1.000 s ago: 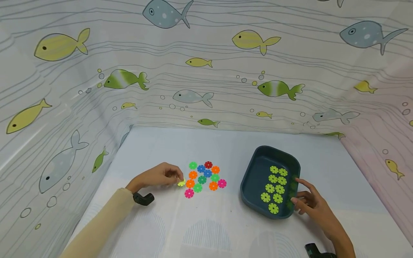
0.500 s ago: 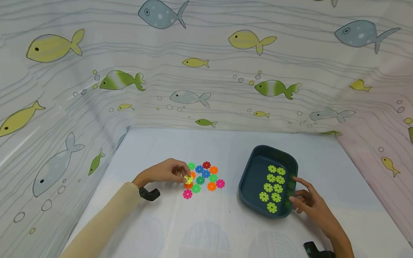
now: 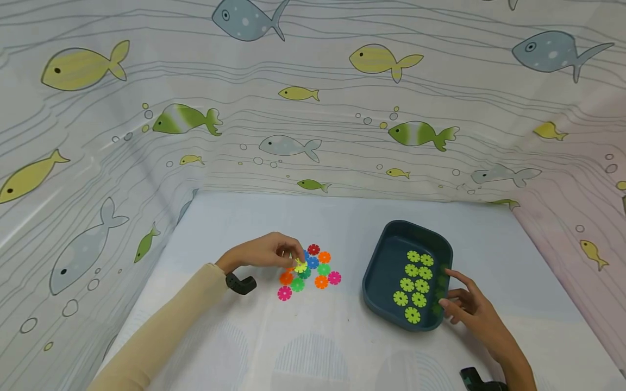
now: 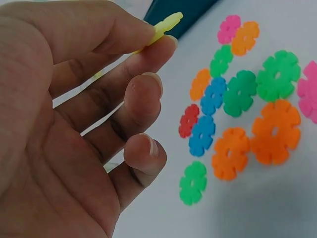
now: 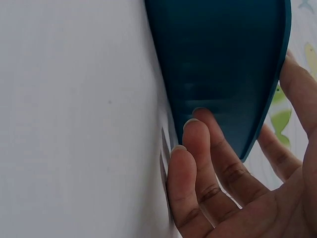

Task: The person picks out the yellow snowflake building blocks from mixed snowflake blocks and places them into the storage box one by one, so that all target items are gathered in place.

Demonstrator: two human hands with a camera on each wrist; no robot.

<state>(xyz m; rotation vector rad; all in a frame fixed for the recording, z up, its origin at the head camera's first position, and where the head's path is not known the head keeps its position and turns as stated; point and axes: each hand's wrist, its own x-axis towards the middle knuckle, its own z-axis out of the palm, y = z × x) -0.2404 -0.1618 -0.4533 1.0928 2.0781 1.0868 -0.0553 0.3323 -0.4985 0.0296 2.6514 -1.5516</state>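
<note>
My left hand (image 3: 269, 252) pinches a yellow flower-shaped interlocking plastic disc (image 4: 166, 26) between thumb and index finger, its other fingers loosely bent. It hovers over the left part of a loose group of discs, partly hiding some. Among them are a red disc (image 3: 313, 250), a blue disc (image 3: 312, 263), an orange disc (image 3: 321, 282) and a pink disc (image 3: 285, 293). At the right, my right hand (image 3: 471, 309) holds the side of a dark blue tray (image 3: 381, 271), thumb at the rim and fingers against the outer wall (image 5: 223, 64). Several yellow discs (image 3: 421, 285) lie in two rows inside.
The white table (image 3: 244, 217) carries the discs and tray, with white surface between the two. A fish-patterned curtain (image 3: 342, 157) encloses the back and both sides. Black wrist cameras (image 3: 241, 283) are strapped at both wrists.
My left hand has lifted the yellow disc from the left edge of the group and carried it rightward over the other discs. My right hand stays at the tray.
</note>
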